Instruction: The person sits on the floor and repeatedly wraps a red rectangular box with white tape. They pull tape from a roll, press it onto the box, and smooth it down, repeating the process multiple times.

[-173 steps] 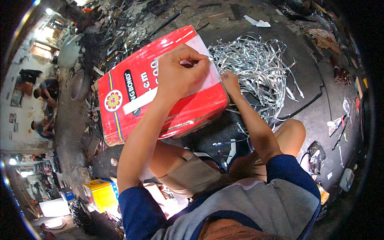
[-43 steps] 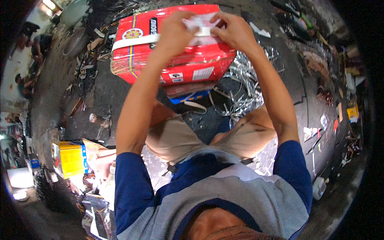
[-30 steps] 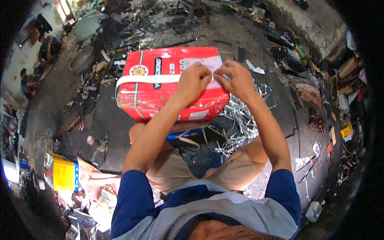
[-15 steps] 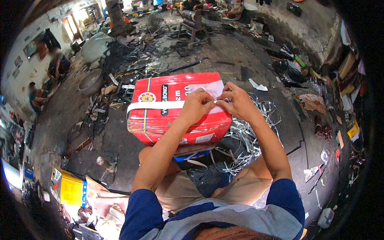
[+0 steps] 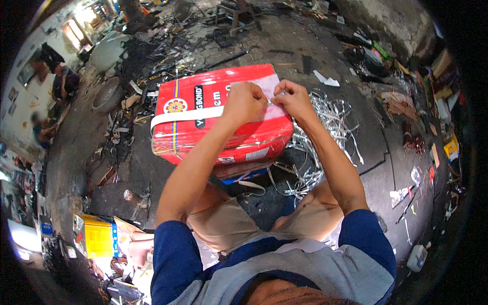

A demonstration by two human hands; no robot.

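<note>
A red box [image 5: 206, 133] with a flower print stands in front of my knees. Around its left end and along its top runs a flat white strap [image 5: 185, 116], which disappears behind my left hand [image 5: 246, 103]. My left hand is closed, its fingertips pinching the strap near the box's right end. Right beside it, my right hand [image 5: 294, 99] pinches a white bit of the strap between thumb and fingers. The two hands nearly meet over a pale patch [image 5: 244, 81] on the box top. Exactly how the strap lies between the fingertips is partly hidden.
A tangle of silvery strips [image 5: 335, 124] lies right of the box. Something blue [image 5: 249, 176] shows beneath the box. A yellow carton [image 5: 96, 238] stands at the lower left. Scraps litter the floor, a grey basin [image 5: 108, 94] among them. Two people sit by the left wall.
The view has tilted downward, so the box appears higher up and slightly left. My fingertips, touching before, are a little farther apart. My left hand has turned and curled more.
</note>
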